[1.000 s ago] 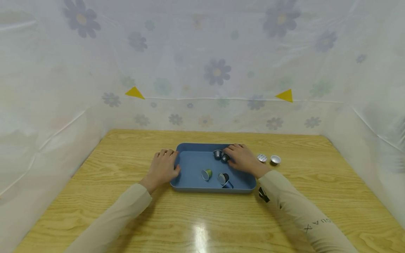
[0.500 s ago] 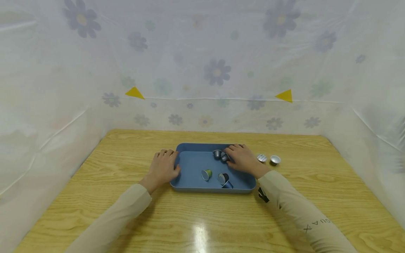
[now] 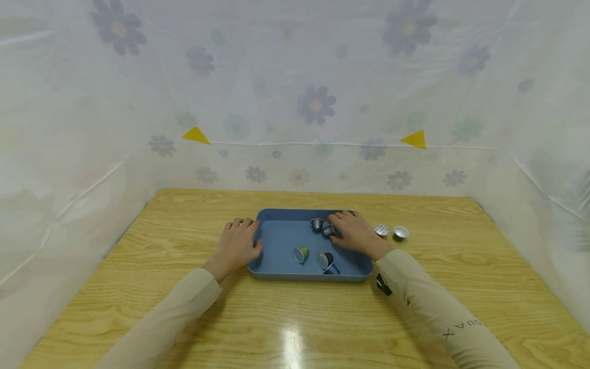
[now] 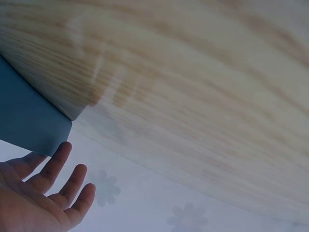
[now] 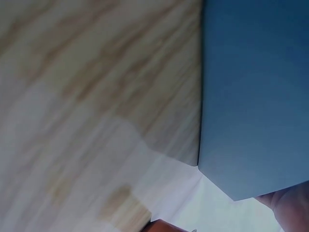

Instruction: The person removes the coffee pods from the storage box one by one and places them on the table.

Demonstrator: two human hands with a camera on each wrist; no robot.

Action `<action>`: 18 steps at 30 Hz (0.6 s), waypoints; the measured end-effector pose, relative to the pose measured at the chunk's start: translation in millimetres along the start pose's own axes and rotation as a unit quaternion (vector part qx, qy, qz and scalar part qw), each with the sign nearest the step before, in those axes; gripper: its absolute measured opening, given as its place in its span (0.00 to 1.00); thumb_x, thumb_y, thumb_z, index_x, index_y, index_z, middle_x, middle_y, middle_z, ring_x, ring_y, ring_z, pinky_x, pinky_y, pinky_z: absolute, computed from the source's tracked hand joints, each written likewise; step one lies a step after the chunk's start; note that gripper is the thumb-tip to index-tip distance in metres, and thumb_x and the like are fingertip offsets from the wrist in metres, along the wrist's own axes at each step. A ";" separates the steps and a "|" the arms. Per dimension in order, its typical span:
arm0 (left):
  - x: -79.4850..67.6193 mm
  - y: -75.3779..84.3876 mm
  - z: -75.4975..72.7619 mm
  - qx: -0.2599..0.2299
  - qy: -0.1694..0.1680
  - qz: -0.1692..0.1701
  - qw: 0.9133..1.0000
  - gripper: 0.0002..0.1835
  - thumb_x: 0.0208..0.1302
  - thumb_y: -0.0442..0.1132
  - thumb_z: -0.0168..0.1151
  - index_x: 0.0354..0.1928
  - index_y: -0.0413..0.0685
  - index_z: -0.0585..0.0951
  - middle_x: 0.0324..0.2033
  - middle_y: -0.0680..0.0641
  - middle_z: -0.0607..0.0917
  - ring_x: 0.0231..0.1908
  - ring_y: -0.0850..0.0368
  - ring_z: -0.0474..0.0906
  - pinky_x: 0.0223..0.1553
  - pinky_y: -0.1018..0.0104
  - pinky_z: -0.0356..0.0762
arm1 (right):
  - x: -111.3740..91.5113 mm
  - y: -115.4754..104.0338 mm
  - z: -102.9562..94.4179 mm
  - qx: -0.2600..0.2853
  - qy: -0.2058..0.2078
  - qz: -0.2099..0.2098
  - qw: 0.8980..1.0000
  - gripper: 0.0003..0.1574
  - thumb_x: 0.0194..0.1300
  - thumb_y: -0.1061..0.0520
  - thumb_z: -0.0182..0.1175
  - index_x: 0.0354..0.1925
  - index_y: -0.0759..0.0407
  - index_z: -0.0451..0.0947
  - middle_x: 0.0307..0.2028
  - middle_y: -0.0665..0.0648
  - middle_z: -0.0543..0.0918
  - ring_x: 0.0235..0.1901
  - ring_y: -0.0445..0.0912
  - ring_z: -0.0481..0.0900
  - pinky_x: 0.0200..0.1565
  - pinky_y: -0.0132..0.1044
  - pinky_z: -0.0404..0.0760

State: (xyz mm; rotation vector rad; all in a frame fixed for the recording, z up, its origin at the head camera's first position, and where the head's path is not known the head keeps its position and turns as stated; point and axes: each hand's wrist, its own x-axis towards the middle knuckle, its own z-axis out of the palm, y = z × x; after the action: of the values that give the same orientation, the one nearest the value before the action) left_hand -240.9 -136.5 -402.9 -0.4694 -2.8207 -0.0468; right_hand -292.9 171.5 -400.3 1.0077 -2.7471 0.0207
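Note:
A shallow blue tray (image 3: 281, 211) lies on the wooden table. My left hand (image 3: 237, 243) grips its left wall, the thumb over the inside and the other fingers outside. In the left wrist view the index finger meets the tray corner (image 4: 43, 130). My right hand (image 3: 354, 233) reaches over the right rim, its fingertips by a dark coffee capsule (image 3: 328, 230); whether they pinch it is hidden. Beside that lies a grey capsule (image 3: 316, 225). Nearer the front are a green capsule (image 3: 301, 254), a black capsule (image 3: 324, 260) and a blue capsule (image 3: 332, 269).
Right of the tray, two capsules stand on the table: one with a printed lid (image 3: 381, 230) and one with a silver lid (image 3: 401, 233). A flowered white sheet (image 3: 295, 102) hangs behind and at both sides of the wooden table (image 3: 230, 328).
The fingers of my right hand have shifted very slightly to the right. My left hand and the tray look unmoved.

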 end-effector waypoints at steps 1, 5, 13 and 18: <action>0.0 -0.2 0.1 0.000 0.000 0.000 1.000 0.24 0.58 0.47 0.55 0.56 0.45 0.74 0.50 0.43 0.78 0.52 0.43 0.72 0.50 0.48 0.70 | -0.2 0.2 0.1 0.001 0.000 0.000 1.000 0.20 0.56 0.47 0.61 0.46 0.53 0.73 0.41 0.53 0.80 0.43 0.50 0.76 0.46 0.53 0.73; 0.5 -0.5 -0.1 -0.003 0.000 0.000 1.000 0.24 0.59 0.47 0.55 0.56 0.45 0.74 0.50 0.43 0.78 0.52 0.43 0.72 0.50 0.47 0.70 | -0.5 1.3 0.3 0.006 -0.001 0.002 1.000 0.20 0.56 0.47 0.62 0.45 0.53 0.73 0.41 0.52 0.80 0.43 0.50 0.76 0.45 0.52 0.74; 1.0 -0.7 0.0 -0.002 -0.007 -0.002 1.000 0.25 0.59 0.47 0.54 0.57 0.45 0.73 0.51 0.43 0.78 0.52 0.43 0.71 0.50 0.48 0.70 | -0.9 1.4 -1.0 0.016 -0.007 0.008 1.000 0.21 0.55 0.46 0.63 0.45 0.53 0.72 0.41 0.52 0.80 0.41 0.50 0.77 0.43 0.50 0.75; 1.5 -0.4 -1.3 -0.005 -0.008 -0.003 1.000 0.25 0.59 0.47 0.54 0.57 0.45 0.73 0.51 0.43 0.78 0.52 0.43 0.71 0.50 0.47 0.70 | -1.1 0.8 -2.0 0.020 -0.006 0.007 1.000 0.22 0.54 0.47 0.64 0.45 0.53 0.72 0.40 0.52 0.81 0.40 0.49 0.76 0.40 0.48 0.75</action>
State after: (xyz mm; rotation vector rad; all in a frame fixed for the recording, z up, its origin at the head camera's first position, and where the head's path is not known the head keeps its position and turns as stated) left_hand -242.0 -136.5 -401.2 -0.4665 -2.8396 -0.0584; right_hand -292.2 173.0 -398.5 1.0020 -2.7751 0.0735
